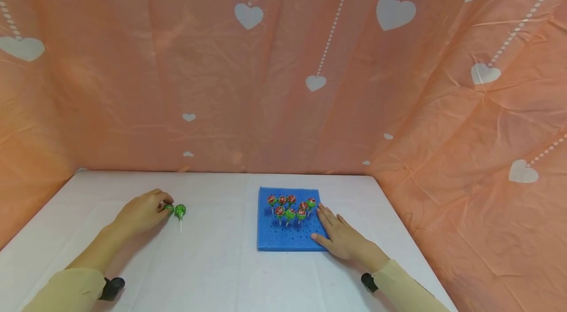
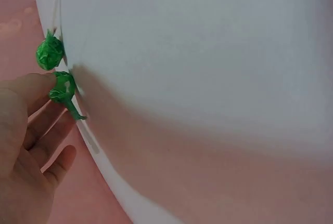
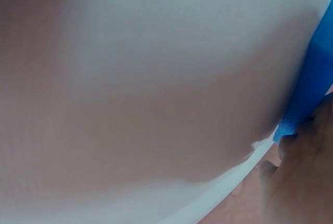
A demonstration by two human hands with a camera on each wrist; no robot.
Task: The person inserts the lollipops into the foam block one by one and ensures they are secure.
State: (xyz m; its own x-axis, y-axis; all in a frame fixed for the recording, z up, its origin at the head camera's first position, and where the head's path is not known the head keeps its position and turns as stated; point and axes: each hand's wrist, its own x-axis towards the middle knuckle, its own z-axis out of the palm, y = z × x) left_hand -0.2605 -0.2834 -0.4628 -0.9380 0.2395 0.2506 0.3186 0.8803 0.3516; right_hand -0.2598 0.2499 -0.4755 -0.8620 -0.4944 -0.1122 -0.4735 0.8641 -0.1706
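At the left of the table my left hand (image 1: 142, 212) pinches a green-wrapped lollipop (image 2: 63, 86) by its head, between thumb and fingers. Right beside it lies a second green lollipop (image 1: 179, 211), its white stick toward me. My right hand (image 1: 340, 237) rests with fingers spread along the right edge of a blue foam block (image 1: 283, 243); the thumb lies over its near right corner. Several lollipops (image 1: 290, 214) in red and green wrappers stand upright in the block's holes. In the right wrist view only the block's blue side (image 3: 307, 86) and part of that hand show.
A white cloth covers the table (image 1: 212, 272). Behind it and at both sides hangs an orange curtain (image 1: 212, 80) with white hearts. Rows of small holes mark the near part of the foam block. A dark band (image 1: 111, 289) circles the left wrist.
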